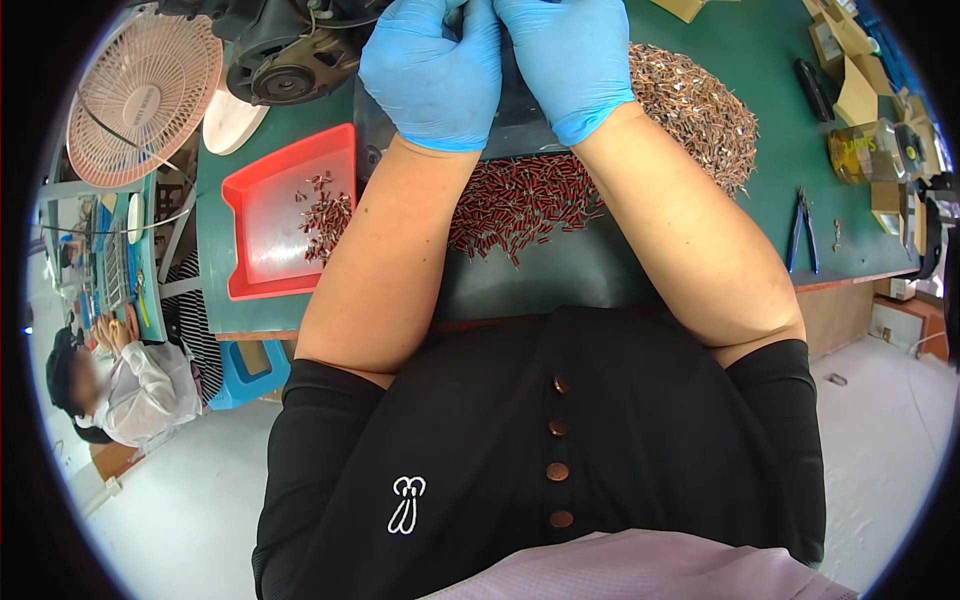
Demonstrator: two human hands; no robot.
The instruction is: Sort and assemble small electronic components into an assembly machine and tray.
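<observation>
Both my hands wear blue gloves and meet at the top of the head view. My left hand (435, 75) and my right hand (570, 60) are curled with fingers closed, pressed together over a dark flat mat (520, 130). What the fingertips pinch is hidden by the picture's top edge. Just below my wrists lies a heap of small red tube-shaped parts (520, 205) on the dark mat. A larger pile of small brownish-silver metal parts (700, 115) spreads to the right of my right hand.
A red tray (270, 250) with a few red parts stands at the left on the green table (780, 190). Blue-handled pliers (802, 230) lie at the right, cardboard boxes (860, 90) beyond. A pink fan (140, 95) and dark machine parts sit far left. Another person sits lower left.
</observation>
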